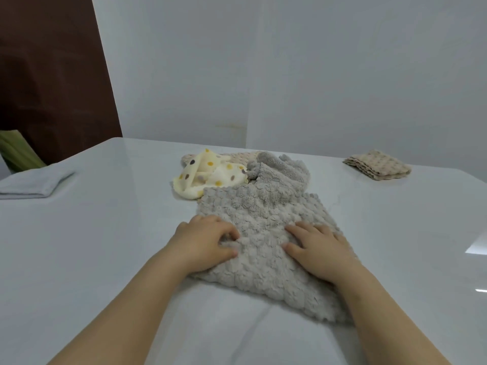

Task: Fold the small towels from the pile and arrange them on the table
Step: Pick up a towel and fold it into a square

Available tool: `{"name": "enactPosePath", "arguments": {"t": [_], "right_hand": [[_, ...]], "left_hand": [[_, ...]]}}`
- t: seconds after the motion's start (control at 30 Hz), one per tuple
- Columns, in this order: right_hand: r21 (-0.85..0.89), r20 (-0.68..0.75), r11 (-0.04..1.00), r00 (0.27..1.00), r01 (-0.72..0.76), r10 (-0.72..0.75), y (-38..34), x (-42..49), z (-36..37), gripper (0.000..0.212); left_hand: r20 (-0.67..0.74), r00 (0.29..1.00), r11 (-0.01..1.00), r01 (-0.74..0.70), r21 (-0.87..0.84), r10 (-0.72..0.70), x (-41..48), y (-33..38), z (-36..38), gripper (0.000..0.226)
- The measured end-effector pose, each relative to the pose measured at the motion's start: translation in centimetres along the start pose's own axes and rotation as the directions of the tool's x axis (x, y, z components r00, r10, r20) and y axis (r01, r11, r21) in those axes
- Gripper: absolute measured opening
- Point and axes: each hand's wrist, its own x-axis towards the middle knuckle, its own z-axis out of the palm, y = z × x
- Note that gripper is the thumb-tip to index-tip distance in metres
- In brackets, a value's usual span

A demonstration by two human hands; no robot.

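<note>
A grey bobbled fleece towel (263, 227) lies spread on the glossy white counter (105, 246) straight in front of me, its surface a grid of soft puffed nubs. Its near right corner runs under my right forearm. My left grip (208, 241) sits at the towel's left edge with the fingers curled and the thumb drawn in, clamped on a small ridge of the pile. My right grip (319, 248) is apart: fingers straight and spread, palm flat on the towel's right half.

The towel's far edge touches the pile (245, 169). There a crumpled grey plush towel (282, 172), smoother and shaggier in nap, heaps up against it. Beside that, on the left, lies a thin cream towel with yellow and brown dots (208, 172), rumpled into loose folds. A beige nubby towel (242, 156) peeks out behind both.

Well apart, at the counter's far right, a beige waffle-textured towel folded into a flat square (376, 164) rests alone. At the far left edge lies a folded pale blue-grey cloth (34, 184), smooth and flat. A plain white wall (290, 69) rises behind the counter.
</note>
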Motion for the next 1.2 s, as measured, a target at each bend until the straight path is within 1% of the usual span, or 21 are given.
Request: {"name": "enactPosePath", "arguments": {"t": [0.13,0.2,0.23,0.27,0.3,0.33,0.4,0.43,0.47,0.5,0.57,0.63,0.7,0.77,0.83,0.9,0.97,1.07,1.1,1.13,1.2], "right_hand": [[0.191,-0.216,0.979,0.976,0.069,-0.027,0.3,-0.1,0.0,0.034],[0.313,-0.307,0.927,0.946,0.205,-0.106,-0.1,-0.8,-1.2,0.01],[0.34,-0.298,0.899,0.939,0.275,-0.174,-0.4,-1.3,-1.9,0.004],[0.363,-0.246,0.873,0.937,0.327,-0.248,-0.9,-2.0,-2.5,0.013],[0.382,-0.143,0.859,0.94,0.34,-0.309,-1.5,-2.6,-2.8,0.018],[0.361,-0.024,0.87,0.936,0.337,-0.352,-1.9,-2.9,-2.9,0.022],[0.244,0.145,0.907,0.912,0.344,-0.385,-2.5,-3.1,-2.3,0.032],[0.205,0.172,0.915,0.908,0.347,-0.383,-2.6,-3.0,-1.9,0.034],[0.188,0.173,0.92,0.91,0.344,-0.376,-2.7,-2.8,-1.6,0.034],[0.192,0.147,0.918,0.914,0.348,-0.377,-2.6,-2.6,-1.5,0.032],[0.208,0.07,0.913,0.926,0.351,-0.372,-2.3,-2.4,-1.4,0.029],[0.255,0.023,0.911,0.94,0.324,-0.341,-2.2,-2.5,-2.0,0.024],[0.321,-0.034,0.901,0.954,0.293,-0.298,-1.9,-2.7,-2.6,0.017],[0.402,-0.138,0.875,0.963,0.269,-0.232,-1.5,-2.8,-3.2,0.017],[0.421,-0.251,0.869,0.954,0.26,-0.164,-0.9,-2.5,-3.1,0.019],[0.281,-0.372,0.933,0.922,0.223,-0.108,-0.5,-2.1,-2.4,0.016],[0.075,-0.495,0.979,0.86,0.188,-0.127,-0.2,-1.3,-1.4,0.019],[-0.044,-0.463,0.975,0.86,0.218,-0.213,-0.2,-0.6,-0.1,0.02],[-0.015,-0.413,0.974,0.886,0.224,-0.21,-0.2,-0.5,0.2,0.018],[0.027,-0.364,0.975,0.91,0.221,-0.196,-0.1,-0.4,0.5,0.018],[0.101,-0.331,0.976,0.931,0.195,-0.153,0.1,0.0,0.9,0.023]], "left_hand": [[-0.251,0.968,0.999,0.018,-0.029,-0.025,0.3,0.8,1.5,0.024],[-0.379,0.925,1.0,0.021,-0.009,-0.023,0.3,1.1,1.7,0.023],[-0.45,0.893,1.0,0.011,-0.013,-0.016,0.2,1.2,1.3,0.022],[-0.49,0.872,0.999,-0.014,-0.037,-0.006,-0.1,1.2,0.7,0.019],[-0.476,0.88,0.995,-0.054,-0.083,0.008,-0.4,1.1,-0.1,0.015],[-0.396,0.918,0.982,-0.098,-0.16,0.027,-0.8,1.0,-0.9,0.012],[-0.087,0.99,0.936,-0.131,-0.327,0.108,-2.0,0.9,-2.4,0.02],[0.079,0.986,0.94,-0.114,-0.321,0.147,-2.4,0.9,-2.8,0.031],[0.203,0.966,0.966,-0.114,-0.232,0.162,-2.6,0.9,-2.9,0.041],[0.255,0.953,0.983,-0.136,-0.123,0.163,-2.6,0.9,-2.6,0.047],[0.195,0.967,0.986,-0.164,-0.022,0.165,-2.2,0.9,-2.0,0.039],[0.055,0.984,0.983,-0.165,-0.077,0.169,-1.8,0.8,-1.8,0.018],[-0.025,0.99,0.96,-0.139,-0.244,0.137,-1.5,0.4,-1.9,0.008],[-0.073,0.993,0.854,-0.121,-0.506,0.097,-1.2,0.1,-1.9,0.012],[-0.169,0.983,0.804,-0.152,-0.575,0.065,-0.7,-0.2,-1.4,0.017],[-0.25,0.968,0.873,-0.145,-0.466,0.027,0.0,-0.4,-0.1,0.018],[-0.365,0.93,0.963,-0.132,-0.236,0.038,0.5,-0.3,1.0,0.023],[-0.585,0.796,0.981,-0.195,-0.008,0.153,1.0,0.0,1.0,0.018],[-0.57,0.801,0.976,-0.219,0.004,0.182,0.8,0.2,0.7,0.02],[-0.507,0.839,0.97,-0.244,-0.027,0.197,0.6,0.6,0.6,0.027],[-0.304,0.93,0.969,-0.237,-0.065,0.207,0.5,0.9,1.4,0.04]]}}
